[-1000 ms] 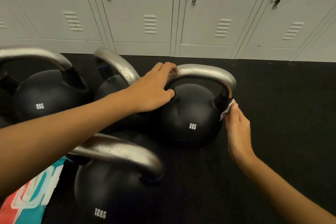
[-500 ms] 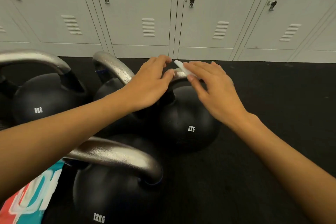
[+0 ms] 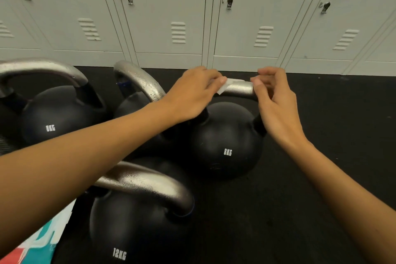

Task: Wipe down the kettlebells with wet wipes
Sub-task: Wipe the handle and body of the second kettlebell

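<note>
Four black kettlebells with silver handles stand close together on the black rubber floor (image 3: 300,210), in front of a row of pale grey lockers (image 3: 171,17) with latches and louvred vents.

The 8KG kettlebell being wiped (image 3: 227,141) stands rightmost in the group, its white "8KG" facing the camera. A white wet wipe (image 3: 230,83) lies stretched along the top of its handle. The left hand (image 3: 192,96) pinches the wipe's left end with curled fingers, and the right hand (image 3: 276,103) pinches the right end between thumb and fingertips, the other fingers bent.

The left forearm crosses in front of a third kettlebell (image 3: 137,100), hiding most of its body so any marking cannot be read; water droplets show on its handle. At the far left stands another 8KG kettlebell (image 3: 55,120), also printed "8KG" in white. Nearest the camera is the 12KG kettlebell (image 3: 132,227), marked "12KG", its handle rising just below the left forearm.

At the lower left corner a teal, white and red packet (image 3: 42,244) is partly hidden by the arm; its print is unreadable.
</note>
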The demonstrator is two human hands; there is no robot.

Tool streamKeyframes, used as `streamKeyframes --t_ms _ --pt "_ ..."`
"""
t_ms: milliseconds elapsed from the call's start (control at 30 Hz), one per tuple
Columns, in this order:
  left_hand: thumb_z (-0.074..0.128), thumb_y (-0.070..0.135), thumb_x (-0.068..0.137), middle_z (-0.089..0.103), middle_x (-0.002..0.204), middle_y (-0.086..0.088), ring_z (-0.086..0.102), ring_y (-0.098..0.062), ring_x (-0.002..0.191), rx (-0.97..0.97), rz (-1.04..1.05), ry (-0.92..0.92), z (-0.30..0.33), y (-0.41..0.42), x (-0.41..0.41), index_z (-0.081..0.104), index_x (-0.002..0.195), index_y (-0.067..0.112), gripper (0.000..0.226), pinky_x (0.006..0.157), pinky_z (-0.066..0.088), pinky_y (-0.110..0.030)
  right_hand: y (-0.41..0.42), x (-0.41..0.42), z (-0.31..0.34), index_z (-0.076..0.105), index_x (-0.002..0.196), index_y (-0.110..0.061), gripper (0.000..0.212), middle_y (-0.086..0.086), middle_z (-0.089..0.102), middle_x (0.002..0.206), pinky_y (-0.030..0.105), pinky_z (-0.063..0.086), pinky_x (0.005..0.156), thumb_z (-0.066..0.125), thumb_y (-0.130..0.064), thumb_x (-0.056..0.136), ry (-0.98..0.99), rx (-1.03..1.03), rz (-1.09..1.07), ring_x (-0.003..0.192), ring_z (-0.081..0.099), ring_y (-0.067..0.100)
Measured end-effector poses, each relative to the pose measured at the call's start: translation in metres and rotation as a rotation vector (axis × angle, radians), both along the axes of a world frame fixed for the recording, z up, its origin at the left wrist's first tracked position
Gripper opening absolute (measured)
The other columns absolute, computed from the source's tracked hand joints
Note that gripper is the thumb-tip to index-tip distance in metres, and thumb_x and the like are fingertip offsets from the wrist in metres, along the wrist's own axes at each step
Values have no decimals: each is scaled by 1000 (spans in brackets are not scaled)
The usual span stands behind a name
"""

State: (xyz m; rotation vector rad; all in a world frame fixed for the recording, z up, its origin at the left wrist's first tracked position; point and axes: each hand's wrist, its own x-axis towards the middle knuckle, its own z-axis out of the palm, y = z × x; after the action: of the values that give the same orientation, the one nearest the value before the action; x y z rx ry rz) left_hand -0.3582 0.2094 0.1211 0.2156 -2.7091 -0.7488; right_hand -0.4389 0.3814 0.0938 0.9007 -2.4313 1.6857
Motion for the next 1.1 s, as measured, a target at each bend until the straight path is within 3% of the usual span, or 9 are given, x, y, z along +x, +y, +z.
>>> streamKeyframes --t_ms 67,333,467,567,667,767,867,967,1100 --pt "39 39 101 56 82 0 48 -16 79 31 51 -21 0 -9 7 61 93 16 33 63 30 -19 2 -1 -4 52 121 -22 19 -4 65 113 3 41 83 48 -27 103 -13 7 0 104 58 -4" --pt "48 39 98 63 100 6 55 -12 93 206 90 -32 -4 -1 1 61 106 18 26 74 35 -22 -3 -1 -8 57 111 -27 13 -14 61 101 9 42 80 47 -30 103 5 16 -25 97 56 -1" --pt "48 34 99 59 125 7 49 -4 110 178 -53 -14 -2 11 -5 57 129 23 34 86 28 -10 -1 -2 -7 59 113 -23 16 -11 63 103 5 41 78 48 -30 103 7 9 -3 96 57 -2" --pt "39 34 102 52 135 4 44 -8 124 185 -84 -22 -10 7 0 46 141 26 40 96 25 -14 1 -3 -8 59 113 -22 17 -12 63 102 4 40 77 49 -30 103 9 12 14 95 57 -4" --pt "28 32 104 55 124 -4 47 -18 115 380 124 -108 -17 4 -1 54 129 20 37 91 30 -24 2 -4 -9 60 112 -22 17 -12 63 101 5 40 77 48 -31 103 16 17 24 93 56 -1" --pt "35 24 98 59 100 -7 51 -23 97 766 298 -239 -10 1 -10 62 100 20 27 87 38 -31 2 -5 -10 60 111 -23 17 -12 63 99 5 39 76 48 -32 103 27 18 22 92 56 1" --pt "41 19 91 56 93 -9 48 -21 83 700 245 -261 5 5 -19 59 89 12 19 74 38 -30 2 -5 -10 60 111 -23 17 -12 63 99 5 39 75 48 -31 103 28 12 21 91 56 0" --pt "44 20 90 62 104 -7 54 -23 94 630 162 -233 14 14 -22 66 97 11 25 84 42 -33 3 -5 -9 61 111 -21 18 -13 63 100 4 40 75 49 -30 103 29 9 38 93 56 0" --pt "37 27 94 57 101 -12 54 -24 97 882 372 -326 -4 2 -13 57 103 12 27 91 43 -35 5 -5 -9 60 110 -23 16 -14 63 99 4 39 75 49 -31 103 26 10 50 92 55 1"
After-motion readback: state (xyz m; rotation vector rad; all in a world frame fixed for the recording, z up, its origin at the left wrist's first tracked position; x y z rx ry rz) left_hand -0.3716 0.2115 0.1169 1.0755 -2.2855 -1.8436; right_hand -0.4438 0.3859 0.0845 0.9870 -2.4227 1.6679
